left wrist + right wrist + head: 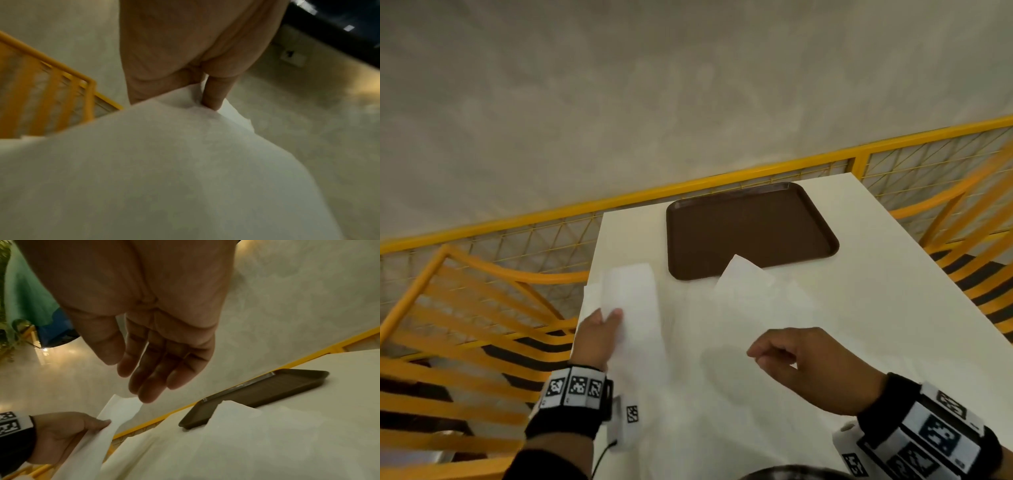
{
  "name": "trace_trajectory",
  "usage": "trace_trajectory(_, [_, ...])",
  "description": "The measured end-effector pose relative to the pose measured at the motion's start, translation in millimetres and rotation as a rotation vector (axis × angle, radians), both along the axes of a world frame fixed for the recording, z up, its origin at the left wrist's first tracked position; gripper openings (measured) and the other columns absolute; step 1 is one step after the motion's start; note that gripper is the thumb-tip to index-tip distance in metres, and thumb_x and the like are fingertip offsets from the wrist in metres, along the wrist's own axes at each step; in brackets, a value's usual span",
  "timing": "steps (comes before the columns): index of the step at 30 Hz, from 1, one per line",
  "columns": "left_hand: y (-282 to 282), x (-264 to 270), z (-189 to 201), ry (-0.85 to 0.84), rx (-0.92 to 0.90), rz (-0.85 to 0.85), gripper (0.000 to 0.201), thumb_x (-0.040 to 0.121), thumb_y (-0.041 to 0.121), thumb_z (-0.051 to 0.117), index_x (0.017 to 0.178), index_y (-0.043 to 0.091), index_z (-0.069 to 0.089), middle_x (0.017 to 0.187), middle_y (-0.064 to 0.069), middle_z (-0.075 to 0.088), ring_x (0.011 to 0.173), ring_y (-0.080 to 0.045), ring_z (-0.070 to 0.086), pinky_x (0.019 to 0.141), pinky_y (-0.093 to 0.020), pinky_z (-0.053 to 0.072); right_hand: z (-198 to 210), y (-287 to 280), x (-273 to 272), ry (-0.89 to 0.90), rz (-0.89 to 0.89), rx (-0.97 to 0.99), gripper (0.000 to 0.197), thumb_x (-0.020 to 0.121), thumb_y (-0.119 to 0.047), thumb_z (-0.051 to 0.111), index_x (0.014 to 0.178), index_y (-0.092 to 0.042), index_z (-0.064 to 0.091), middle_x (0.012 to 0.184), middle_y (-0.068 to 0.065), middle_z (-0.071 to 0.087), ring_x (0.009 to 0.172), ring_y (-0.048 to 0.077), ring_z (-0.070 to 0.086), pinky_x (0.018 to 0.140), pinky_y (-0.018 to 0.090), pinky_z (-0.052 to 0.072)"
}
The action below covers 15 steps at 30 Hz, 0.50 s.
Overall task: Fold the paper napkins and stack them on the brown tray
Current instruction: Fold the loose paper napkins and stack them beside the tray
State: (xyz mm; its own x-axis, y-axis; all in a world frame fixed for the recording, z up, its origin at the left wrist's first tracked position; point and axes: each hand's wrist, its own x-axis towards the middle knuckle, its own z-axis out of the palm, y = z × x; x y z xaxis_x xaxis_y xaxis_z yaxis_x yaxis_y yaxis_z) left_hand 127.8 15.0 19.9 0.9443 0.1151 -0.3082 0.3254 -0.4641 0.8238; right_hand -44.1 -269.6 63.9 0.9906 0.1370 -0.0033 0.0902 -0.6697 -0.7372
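Here, left hand (594, 337) pinched a napkin (631, 301) at the table's (859, 308) left edge.
Right hand (815, 366) hovered, fingers (152, 378) loosely extended, empty; brown tray (750, 229) at far edge.

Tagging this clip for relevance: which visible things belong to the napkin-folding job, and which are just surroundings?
Job:
- napkin in left hand, pinched by the left hand
- loose napkins on the table
- brown tray, nothing on it
- right hand, holding nothing

Surroundings:
- white table
- yellow railing
- yellow chairs
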Motion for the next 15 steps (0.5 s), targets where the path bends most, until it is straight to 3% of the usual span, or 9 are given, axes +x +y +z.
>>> trace_trajectory(3, [28.5, 40.1, -11.0, 0.124, 0.296, -0.022, 0.041, 0.096, 0.033, 0.043, 0.11, -0.002, 0.059, 0.112, -0.024, 0.062, 0.1, -0.038, 0.058, 0.091, -0.042, 0.046, -8.9, -8.9, -4.3, 0.051, -0.018, -0.01, 0.014, 0.092, -0.03, 0.059, 0.097, -0.041, 0.066, 0.09, -0.024, 0.067, 0.087, 0.001, 0.062, 0.075, 0.015, 0.048])
trace_trajectory(6, [38.8, 65.1, -22.3, 0.203, 0.506, -0.083, 0.046, 0.099, 0.034, 0.035, 0.116, -0.004, 0.056, 0.121, -0.028, 0.057, 0.11, -0.039, 0.054, 0.098, -0.041, 0.041, -13.7, -15.5, -5.9, 0.091, -0.028, -0.033, 0.016, 0.092, -0.031, 0.058, 0.094, -0.046, 0.062, 0.092, -0.031, 0.063, 0.085, 0.001, 0.06, 0.073, 0.013, 0.045])
trace_trajectory(10, [39.8, 83.3, -43.1, 0.247, 0.568, -0.093, 0.051, 0.098, 0.038, 0.039, 0.127, -0.003, 0.051, 0.134, -0.023, 0.051, 0.121, -0.039, 0.049, 0.104, -0.043, 0.037, -18.5, -21.5, -5.0, 0.13, -0.065, -0.016, 0.015, 0.092, -0.029, 0.059, 0.095, -0.043, 0.064, 0.088, -0.028, 0.064, 0.083, 0.004, 0.06, 0.073, 0.014, 0.047])
trace_trajectory(15, [36.9, 93.9, -60.4, 0.28, 0.629, -0.068, 0.056, 0.094, 0.048, 0.04, 0.132, 0.008, 0.048, 0.136, -0.019, 0.049, 0.121, -0.039, 0.048, 0.104, -0.046, 0.039, -22.1, -22.4, -1.7, 0.186, -0.083, -0.022, 0.015, 0.092, -0.029, 0.059, 0.096, -0.043, 0.064, 0.087, -0.028, 0.064, 0.082, 0.004, 0.061, 0.072, 0.013, 0.046])
